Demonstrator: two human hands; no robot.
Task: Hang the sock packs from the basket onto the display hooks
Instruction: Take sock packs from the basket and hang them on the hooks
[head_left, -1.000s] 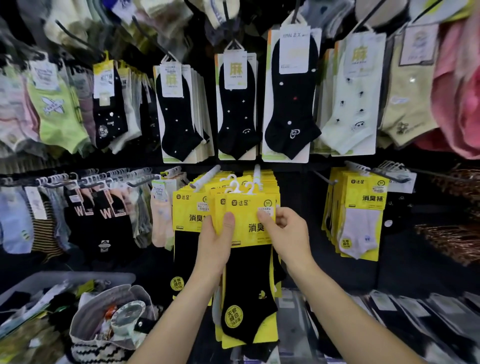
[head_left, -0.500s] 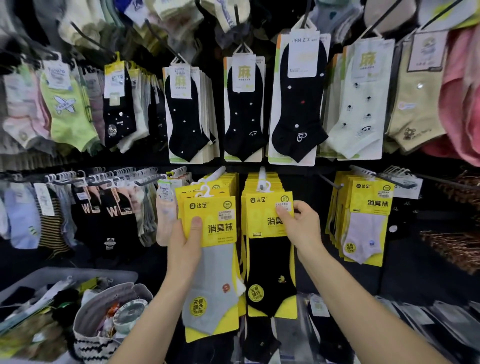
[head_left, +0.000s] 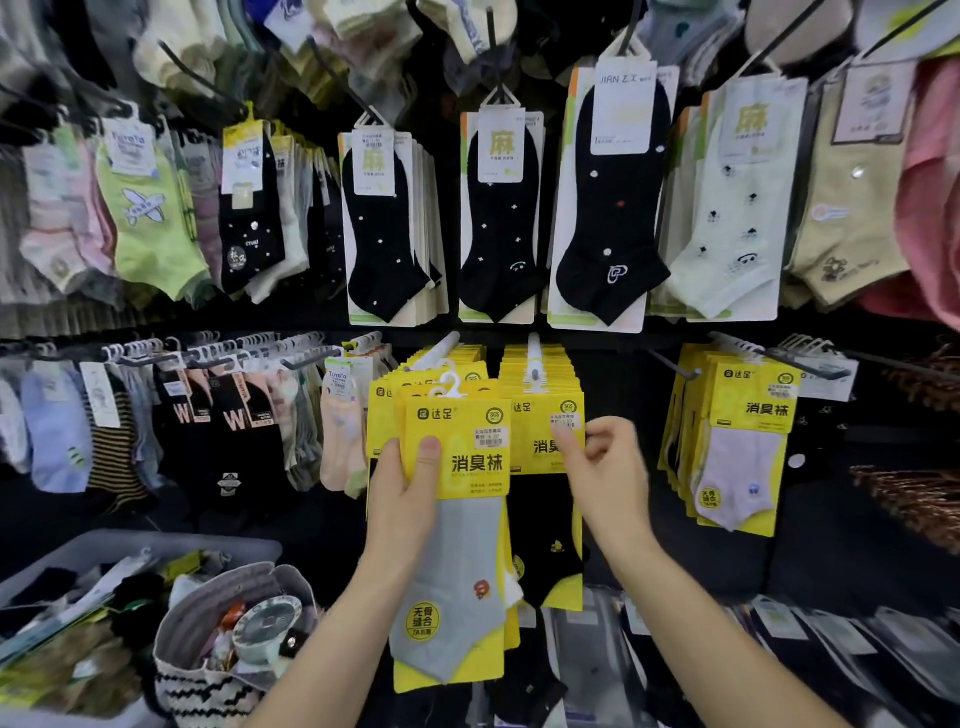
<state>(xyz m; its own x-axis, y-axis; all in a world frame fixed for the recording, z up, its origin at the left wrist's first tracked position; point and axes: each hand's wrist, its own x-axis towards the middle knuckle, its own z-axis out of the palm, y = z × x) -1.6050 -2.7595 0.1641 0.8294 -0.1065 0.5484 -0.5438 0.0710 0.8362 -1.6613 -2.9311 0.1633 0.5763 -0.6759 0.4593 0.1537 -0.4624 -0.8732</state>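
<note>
Left hand (head_left: 402, 504) grips grey pack (head_left: 457, 525) by the card's left edge, thumb on the front. There may be more packs behind it, can't count. The pack is at view centre, in front of the yellow stack. Its white hanger (head_left: 451, 383) sits just under the peg (head_left: 435, 352) at 12 o'clock and doesn't look threaded yet.

Right hand (head_left: 608, 467) is at 3 o'clock of the pack, fingers loosely curled, one fingertip at the black pack (head_left: 543, 447) card. It's blurred, so can't tell if it pinches.

Basket (head_left: 156, 540) is at 8 o'clock, stock in it.

Risks:
- Hanger misses the peg tip, pack drops.
- One-edge grip lets the card twist, so the hanger goes askew.
- Peg looks near full, and forcing could knock the front packs off.
- Drift toward 2 o'clock puts grey on the black row.
</note>
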